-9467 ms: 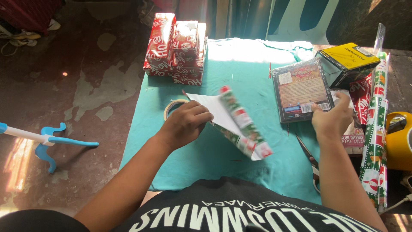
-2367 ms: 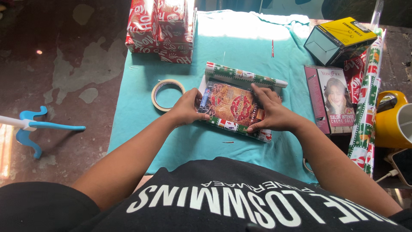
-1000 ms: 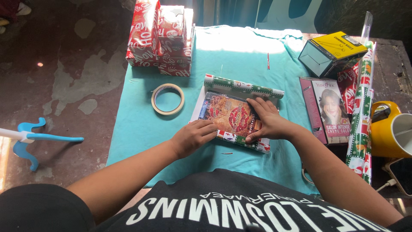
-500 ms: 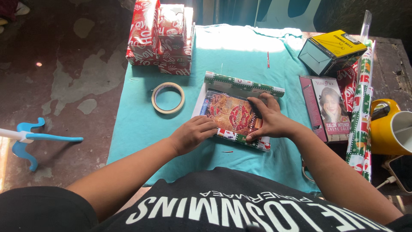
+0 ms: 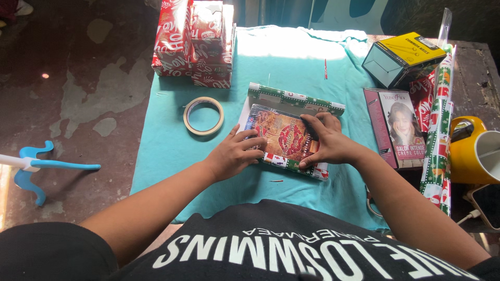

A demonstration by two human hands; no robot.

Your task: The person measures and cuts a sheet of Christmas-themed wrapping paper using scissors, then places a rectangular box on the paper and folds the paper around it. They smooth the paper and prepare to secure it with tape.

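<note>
A flat box with a red and orange cover point(image 5: 281, 134) lies on a sheet of green, red and white wrapping paper point(image 5: 294, 100) in the middle of the teal cloth point(image 5: 172, 151). My left hand point(image 5: 235, 154) rests on the box's near left corner, fingers spread over the cover and the paper's near edge. On the box's right half my right hand point(image 5: 324, 143) presses down, thumb at the paper's near right corner. The paper's far edge curls up behind the box.
A ring of masking tape point(image 5: 203, 115) lies left of the paper. Red wrapped boxes point(image 5: 194, 41) are stacked at the far left. To the right are a pink box with a portrait point(image 5: 397, 127), a yellow box point(image 5: 403, 57), a wrapping paper roll point(image 5: 440, 125) and a yellow mug point(image 5: 476, 153).
My left hand has slid forward from the paper's near edge onto the box's left corner. My right hand stays pressed on the box. The view has shifted slightly.
</note>
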